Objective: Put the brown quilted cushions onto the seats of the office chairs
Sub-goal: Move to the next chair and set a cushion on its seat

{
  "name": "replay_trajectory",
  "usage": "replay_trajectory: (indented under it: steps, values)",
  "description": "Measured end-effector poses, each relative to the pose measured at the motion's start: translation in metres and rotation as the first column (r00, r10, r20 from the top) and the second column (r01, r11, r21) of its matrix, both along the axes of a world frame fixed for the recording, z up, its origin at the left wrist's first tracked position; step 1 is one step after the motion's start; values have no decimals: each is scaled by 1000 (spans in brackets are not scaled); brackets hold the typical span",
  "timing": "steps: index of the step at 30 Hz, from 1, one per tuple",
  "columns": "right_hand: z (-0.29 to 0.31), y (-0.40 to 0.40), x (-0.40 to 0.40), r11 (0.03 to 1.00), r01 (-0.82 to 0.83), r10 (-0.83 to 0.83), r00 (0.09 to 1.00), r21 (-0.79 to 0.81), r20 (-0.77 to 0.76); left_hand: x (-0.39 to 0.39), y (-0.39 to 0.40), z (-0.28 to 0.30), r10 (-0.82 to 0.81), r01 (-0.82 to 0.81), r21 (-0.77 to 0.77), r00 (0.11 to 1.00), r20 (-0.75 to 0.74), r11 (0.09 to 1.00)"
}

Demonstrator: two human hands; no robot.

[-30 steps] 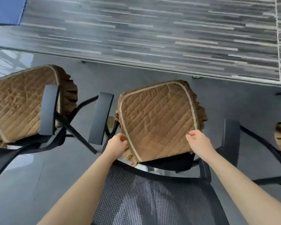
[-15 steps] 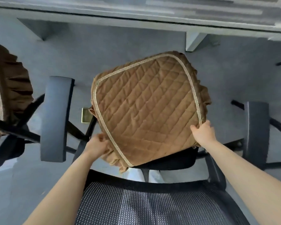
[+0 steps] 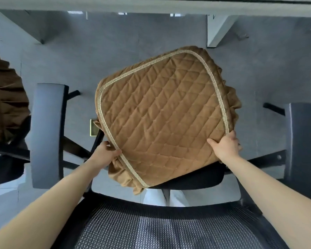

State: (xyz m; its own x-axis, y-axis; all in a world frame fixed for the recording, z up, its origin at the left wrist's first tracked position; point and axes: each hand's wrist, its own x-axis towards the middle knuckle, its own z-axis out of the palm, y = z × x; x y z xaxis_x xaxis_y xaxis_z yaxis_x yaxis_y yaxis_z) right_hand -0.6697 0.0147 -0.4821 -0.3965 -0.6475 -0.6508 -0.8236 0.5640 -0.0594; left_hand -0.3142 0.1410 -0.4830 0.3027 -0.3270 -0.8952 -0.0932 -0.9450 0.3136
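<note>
A brown quilted cushion (image 3: 162,112) with beige trim and a ruffled skirt lies skewed over the black seat (image 3: 201,178) of the office chair in front of me. The seat's near right edge shows from under it. My left hand (image 3: 104,151) grips the cushion's near left edge at the trim. My right hand (image 3: 224,146) holds its near right corner, fingers curled over the edge. The chair's mesh backrest (image 3: 151,227) fills the bottom of the view, between my forearms. A second brown cushion (image 3: 5,97) sits on the neighbouring chair at the far left, partly cut off.
Two dark armrests flank the seat: the left armrest (image 3: 47,133) and the right armrest (image 3: 302,146). A desk edge (image 3: 151,4) runs along the top, with a pale desk leg (image 3: 217,31) behind the cushion. Grey floor (image 3: 115,51) lies under the desk.
The view has closed in and tilted down over the chair. The cushion has turned further askew, and both hands have shifted along its near edge while still holding it.
</note>
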Motion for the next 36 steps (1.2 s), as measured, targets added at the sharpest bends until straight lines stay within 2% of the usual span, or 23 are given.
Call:
replay_trajectory:
  steps: [2, 3, 6, 13, 17, 21, 23, 27, 29, 34, 36]
  values:
    - [-6, 1, -1, 1000, -3, 3, 1000, 0, -15, -2, 5, -5, -74, 76, -27, 996, 51, 997]
    - [-7, 1, -1, 1000, 1, -1, 1000, 1, -21, -2, 8, -6, -52, 54, -40, 998, 41, 998]
    - [-7, 0, 2, 1000, 10, -9, 999, 3, -37, 1, 14, -11, 90, -95, -90, 994, -54, 991]
    - [9, -7, -18, 1000, -28, 28, 998, 1, -51, -47, 53, -12, 305, -314, -86, 947, -99, 946]
    - [17, -6, -34, 997, -78, 76, 994, -19, -80, -68, 64, -8, 328, -332, -123, 943, -52, 935]
    - [26, 6, -40, 991, -132, 134, 987, 30, -85, -66, 46, 5, 344, -333, -195, 938, 27, 922]
    - [30, 14, -42, 993, -113, 115, 990, 31, -79, -62, 33, 11, 325, -296, -239, 941, 91, 925]
    - [33, 37, -51, 995, -74, 79, 994, 66, -82, -60, 11, 26, 176, -79, -381, 958, 227, 921]
    - [35, 50, -53, 994, -49, 58, 994, 99, -95, -61, 6, 28, 111, 15, -396, 950, 292, 918]
    - [37, 78, -57, 971, -152, 183, 969, 186, -164, -73, 19, 16, 5, 61, -169, 932, 363, 984]
    - [35, 80, -59, 959, -153, 193, 969, 239, -153, -78, 23, 15, -23, 84, -137, 918, 396, 987]
